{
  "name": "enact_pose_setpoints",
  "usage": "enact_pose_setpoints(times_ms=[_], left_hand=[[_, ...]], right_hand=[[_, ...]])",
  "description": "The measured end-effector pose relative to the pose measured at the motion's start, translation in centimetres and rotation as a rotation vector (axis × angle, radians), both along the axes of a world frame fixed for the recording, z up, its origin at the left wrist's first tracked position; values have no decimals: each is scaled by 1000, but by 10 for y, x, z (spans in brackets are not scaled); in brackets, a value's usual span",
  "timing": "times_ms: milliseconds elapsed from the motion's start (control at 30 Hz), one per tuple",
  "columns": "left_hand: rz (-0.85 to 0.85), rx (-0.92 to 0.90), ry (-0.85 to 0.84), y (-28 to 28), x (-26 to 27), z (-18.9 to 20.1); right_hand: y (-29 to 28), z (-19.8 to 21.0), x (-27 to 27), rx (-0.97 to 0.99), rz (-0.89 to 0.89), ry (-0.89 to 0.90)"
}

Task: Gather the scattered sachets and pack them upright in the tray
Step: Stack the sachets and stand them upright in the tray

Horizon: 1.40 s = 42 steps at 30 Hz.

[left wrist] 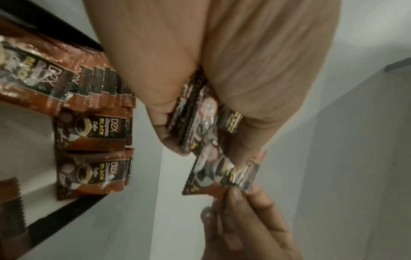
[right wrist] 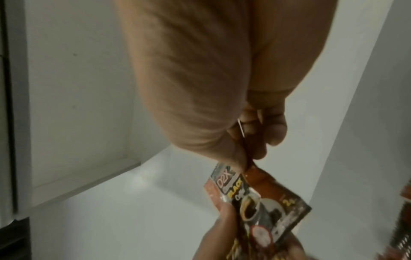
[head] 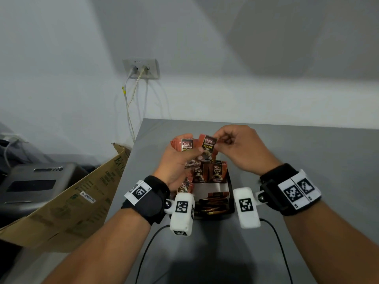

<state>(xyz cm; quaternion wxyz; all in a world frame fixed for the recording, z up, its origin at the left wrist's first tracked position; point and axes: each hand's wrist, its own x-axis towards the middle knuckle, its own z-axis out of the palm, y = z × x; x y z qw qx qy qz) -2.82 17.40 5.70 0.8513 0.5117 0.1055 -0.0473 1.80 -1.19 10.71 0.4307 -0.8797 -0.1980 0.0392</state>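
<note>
The left hand (head: 176, 160) holds a bunch of sachets (head: 185, 145) above the tray (head: 230, 193), its fingers (left wrist: 169, 133) curled around the lower ends so that the printed tops fan out. This grip probably keeps the sachets facing one way, so they can go into the tray together. The right hand (head: 242, 148) is at 3 o'clock from the bunch. Its thumb and fingers (right wrist: 273, 130) pinch the top corner of one sachet (head: 209, 145), which is tilted and lies against the bunch. It seems the right hand is adding this sachet to the bunch or turning it to match the others; which one, the views do not tell.

The tray sits on the grey desk (head: 307, 160), just under both hands. At its 12 o'clock end, two rows of sachets (head: 217, 173) already stand upright, faces toward the person. At the 6 o'clock end more sachets (head: 213, 203) are seen by their edges; whether they stand or lie is not clear. White tray floor shows between the groups, so room remains.
</note>
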Motion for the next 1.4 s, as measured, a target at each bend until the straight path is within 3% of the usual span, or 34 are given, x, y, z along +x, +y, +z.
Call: enact_pose_setpoints(times_ms=[133, 233, 467, 1067, 1167, 1300, 1400], left_hand=[[133, -17, 96, 15, 3, -8], [106, 14, 89, 20, 2, -13], [45, 87, 115, 21, -4, -21], [-10, 137, 142, 21, -8, -27], [-24, 151, 145, 19, -8, -25], [-50, 216, 77, 7, -7, -20], [-75, 248, 26, 2, -5, -18]], right_hand=[[-13, -19, 13, -263, -16, -6], [-11, -48, 13, -445, 39, 56], [-7, -84, 13, -586, 96, 62], [-17, -123, 16, -495, 56, -193], [-13, -103, 12, -322, -14, -138], [5, -50, 0, 38, 38, 135], [16, -31, 0, 27, 110, 128]])
